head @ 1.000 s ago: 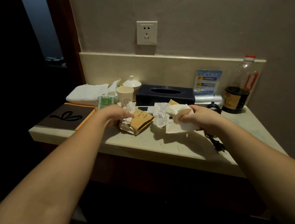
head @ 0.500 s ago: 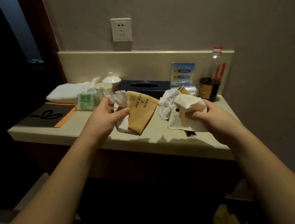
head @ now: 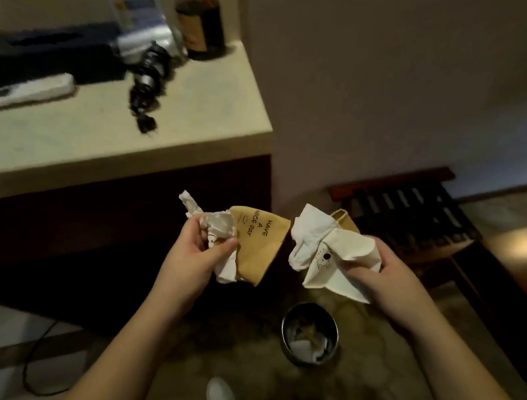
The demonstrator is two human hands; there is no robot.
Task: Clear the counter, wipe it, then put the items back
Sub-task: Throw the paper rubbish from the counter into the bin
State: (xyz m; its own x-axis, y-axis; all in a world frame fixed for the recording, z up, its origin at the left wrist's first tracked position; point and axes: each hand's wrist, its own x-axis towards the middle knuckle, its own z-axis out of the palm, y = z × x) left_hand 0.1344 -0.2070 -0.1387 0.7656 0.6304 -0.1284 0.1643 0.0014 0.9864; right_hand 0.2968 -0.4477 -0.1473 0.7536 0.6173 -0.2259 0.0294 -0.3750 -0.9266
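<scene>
Both hands have left the counter [head: 200,106] and we now hold the rubbish above the bin [head: 310,334] on the floor. Our left hand [head: 196,257] grips the brown paper bag [head: 260,247] with crumpled tissue [head: 217,226]. Our right hand [head: 385,274] grips the white paper bag [head: 342,269], just right of it.

Two paper bags [head: 256,249] [head: 338,272], one bin [head: 310,334], one bottle [head: 203,27], one tissue box [head: 50,53], one remote [head: 28,91].

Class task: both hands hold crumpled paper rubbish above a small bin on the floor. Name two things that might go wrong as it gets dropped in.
1. The bin is narrow and already holds paper, so the brown bag in the left hand may land on the floor.
2. Loose tissue bundled with the white bag in the right hand could flutter wide of the rim.
</scene>
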